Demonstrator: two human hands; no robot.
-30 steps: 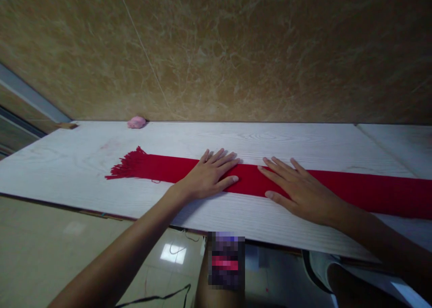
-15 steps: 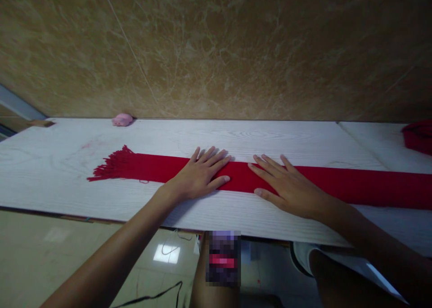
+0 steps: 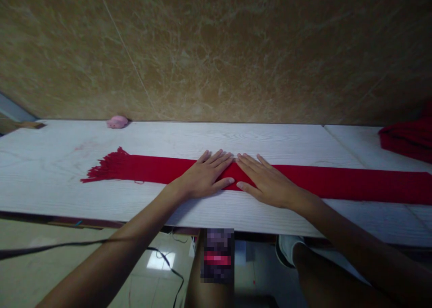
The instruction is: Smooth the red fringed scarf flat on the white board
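A long red scarf [image 3: 337, 182] lies in a narrow flat strip along the white wood-grain table [image 3: 202, 211]. Its fringe [image 3: 106, 165] spreads out at the left end, while the right end reaches the picture's edge. My left hand [image 3: 207, 175] rests flat on the middle of the scarf with fingers stretched. Just to its right, my right hand [image 3: 263, 180] also lies palm down on the cloth, fingers extended. Only a small gap separates the fingertips of the two hands. Neither hand grips the fabric.
Against the marbled wall [image 3: 216, 51] sits a small pink object [image 3: 117, 122] at the back left. A bundle of dark red cloth [image 3: 405, 139] lies at the back right. A black cord [image 3: 67, 244] hangs below the table's front edge, near my legs.
My right hand has moved left along the scarf, closer to my left hand, which stays nearly in place. The view has shifted slightly right, showing more of the red cloth bundle.
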